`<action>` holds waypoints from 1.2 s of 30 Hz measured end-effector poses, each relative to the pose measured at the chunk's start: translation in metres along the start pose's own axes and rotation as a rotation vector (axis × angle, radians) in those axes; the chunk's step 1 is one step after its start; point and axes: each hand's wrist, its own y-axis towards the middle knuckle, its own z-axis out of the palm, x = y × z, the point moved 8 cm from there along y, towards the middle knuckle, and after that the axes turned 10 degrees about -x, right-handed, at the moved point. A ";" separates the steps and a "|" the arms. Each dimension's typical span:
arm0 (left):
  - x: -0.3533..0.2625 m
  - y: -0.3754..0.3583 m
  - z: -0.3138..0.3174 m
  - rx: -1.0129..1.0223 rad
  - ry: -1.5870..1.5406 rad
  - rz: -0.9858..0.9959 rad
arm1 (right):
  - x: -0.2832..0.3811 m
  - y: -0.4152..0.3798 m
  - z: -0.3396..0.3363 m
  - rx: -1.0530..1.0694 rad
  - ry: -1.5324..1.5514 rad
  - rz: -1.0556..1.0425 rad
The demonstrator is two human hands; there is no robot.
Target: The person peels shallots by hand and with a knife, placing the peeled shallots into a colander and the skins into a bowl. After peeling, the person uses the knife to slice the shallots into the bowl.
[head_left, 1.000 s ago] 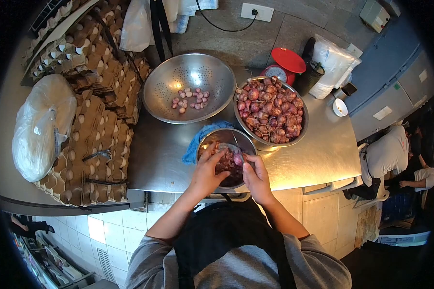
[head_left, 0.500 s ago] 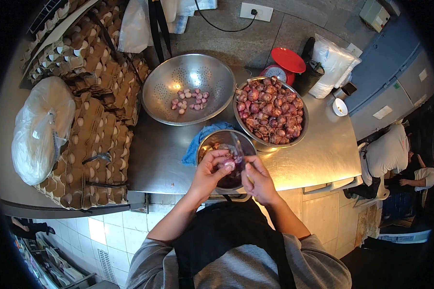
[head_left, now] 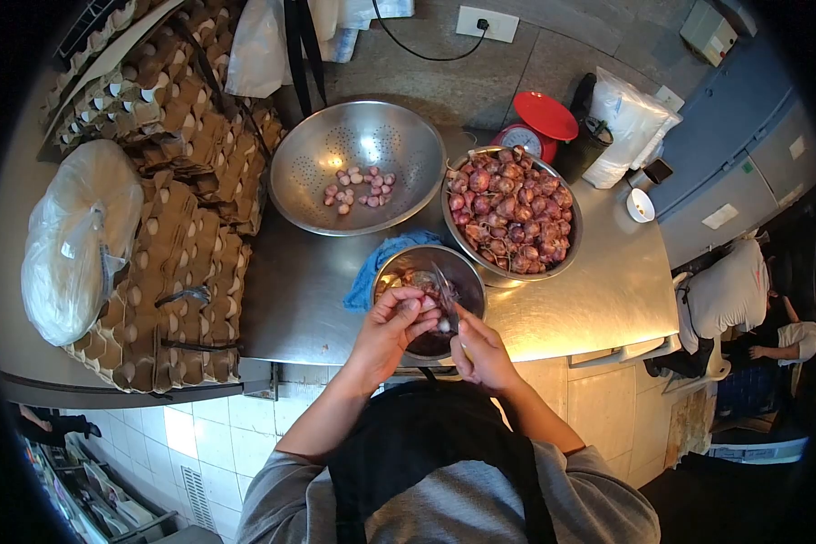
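My left hand (head_left: 391,328) pinches a small shallot (head_left: 428,306) between thumb and fingers, above a metal bowl (head_left: 473,281). A knife (head_left: 446,290) is in my right hand (head_left: 482,352), its blade pointing up and away beside the shallot. My right fingers wrap round the handle, which is mostly hidden. Inside the bowl lie dark skins and a pale piece, partly covered by my hands. Behind it, a steel colander (head_left: 290,195) contains several peeled shallots (head_left: 368,190). A large bowl to the right is heaped with unpeeled red shallots (head_left: 516,213).
A blue cloth (head_left: 364,281) lies beside the small bowl. Stacked egg trays (head_left: 168,290) and a filled plastic bag (head_left: 82,245) occupy the left. A red scale (head_left: 545,118) and a white cup (head_left: 640,206) stand at the back right. Other people (head_left: 729,290) are at far right.
The knife blade has turned and now sits closer to the shallot. My right hand has shifted slightly lower and left. The whole view has moved a little.
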 end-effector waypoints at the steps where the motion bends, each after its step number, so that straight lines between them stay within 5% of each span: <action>1: 0.002 0.001 0.000 -0.006 -0.021 -0.003 | 0.003 -0.002 0.004 0.029 -0.034 -0.048; 10: 0.003 -0.001 0.005 0.023 -0.026 0.046 | 0.007 -0.006 0.013 0.090 -0.128 -0.180; 13: -0.004 -0.002 0.005 0.018 0.111 0.163 | 0.004 -0.005 0.010 0.079 -0.133 -0.181; 16: -0.020 -0.006 0.008 0.038 0.456 0.494 | 0.007 -0.009 0.010 0.064 -0.119 -0.091; 24: -0.019 -0.015 0.014 0.024 0.536 0.556 | -0.001 -0.005 0.000 -0.010 -0.232 -0.102; 27: -0.014 -0.013 0.011 0.008 0.502 0.522 | 0.019 -0.009 0.007 -0.091 -0.615 -0.647; 30: -0.008 -0.005 -0.009 -0.005 0.467 0.568 | 0.021 -0.013 0.006 -0.233 -0.962 -0.570; 36: -0.011 -0.009 0.005 -0.049 0.504 0.476 | 0.027 -0.015 0.002 -0.275 -0.831 -0.635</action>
